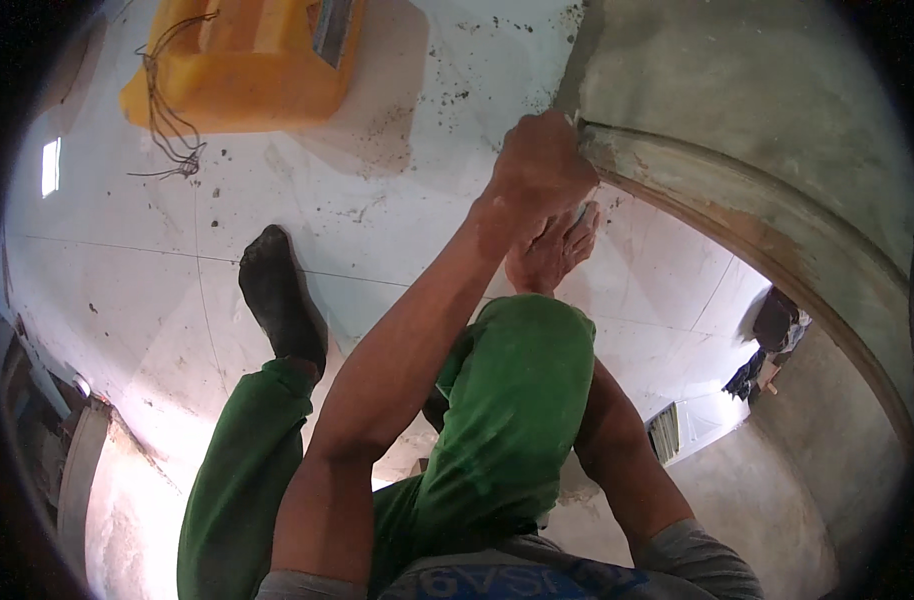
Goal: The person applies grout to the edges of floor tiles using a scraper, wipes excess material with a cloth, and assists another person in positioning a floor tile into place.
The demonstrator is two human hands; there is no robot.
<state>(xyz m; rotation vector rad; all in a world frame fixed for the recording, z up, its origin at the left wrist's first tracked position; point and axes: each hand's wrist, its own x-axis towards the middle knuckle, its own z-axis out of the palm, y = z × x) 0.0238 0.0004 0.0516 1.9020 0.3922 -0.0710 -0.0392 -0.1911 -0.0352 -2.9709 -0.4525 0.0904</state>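
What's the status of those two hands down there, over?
Left hand curled at left end of long grey-brown ledge; anything held is hidden. Right hand just below, fingers loosely extended. Yellow plastic container well apart, upper left.

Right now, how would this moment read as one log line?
left hand: curled, at wall strip, grip unclear | right hand: just below it in view, fingers partly spread | yellow container: on floor, upper left

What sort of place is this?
Probably a room being built or renovated: bare grey wall, pale floor with thin joint lines and scattered dark crumbs, plus a yellow plastic container with wire.
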